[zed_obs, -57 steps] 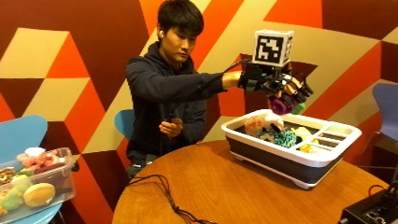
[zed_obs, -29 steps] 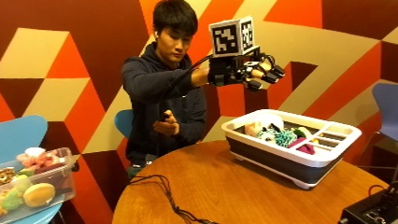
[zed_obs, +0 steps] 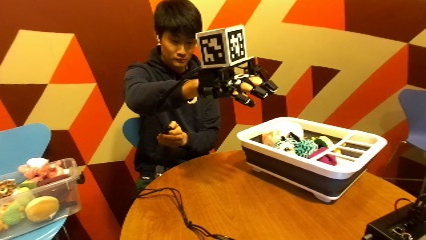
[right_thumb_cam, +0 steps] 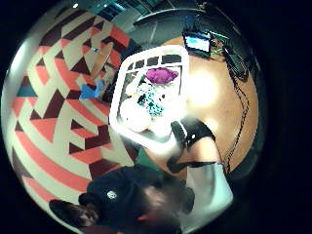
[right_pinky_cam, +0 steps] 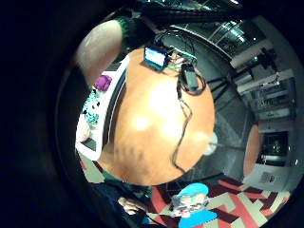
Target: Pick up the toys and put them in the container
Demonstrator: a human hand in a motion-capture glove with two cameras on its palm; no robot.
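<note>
Outside view, gloved right hand point(zed_obs: 241, 85) raised, fingers relaxed, toys point(zed_obs: 303, 146) in container point(zed_obs: 313, 170)

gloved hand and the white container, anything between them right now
Nothing: in the outside view the gloved right hand hangs in the air, holding nothing, up and to the side of the white container.

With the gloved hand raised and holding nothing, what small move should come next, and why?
Probably swing the right hand down toward the clear bin of toys on the blue chair beside the table. The hand is up at chest height with fingers relaxed and empty, the white container already holds several toys, and the round table shows only cables, so the remaining toys seem to be there.
</note>
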